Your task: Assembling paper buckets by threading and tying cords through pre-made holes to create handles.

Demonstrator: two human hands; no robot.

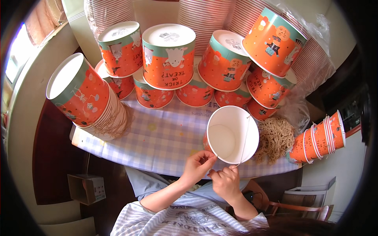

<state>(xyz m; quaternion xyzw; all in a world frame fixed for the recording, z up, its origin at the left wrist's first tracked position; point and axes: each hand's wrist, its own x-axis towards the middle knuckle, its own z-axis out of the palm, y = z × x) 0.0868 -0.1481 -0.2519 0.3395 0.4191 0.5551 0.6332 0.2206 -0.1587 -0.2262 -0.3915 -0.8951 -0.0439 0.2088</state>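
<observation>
An orange and green paper bucket (225,139) rests near the table's front edge, its white open mouth tipped toward me. A thin pale cord (244,143) runs from the far right rim across the mouth down to my right hand (227,183). That hand is closed, pinching the cord just below the near rim. At the bucket's near left rim, my left hand (197,166) is closed in a pinch. A small pale bit shows at its fingertips, too small to name. The two hands are close together but apart.
Right of the bucket lies a heap of tan cords (275,137). A nested stack of corded buckets (319,141) lies beyond it. Upside-down buckets (169,59) are piled along the back, and a tilted stack (84,94) stands left. Below left is a cardboard box (87,188).
</observation>
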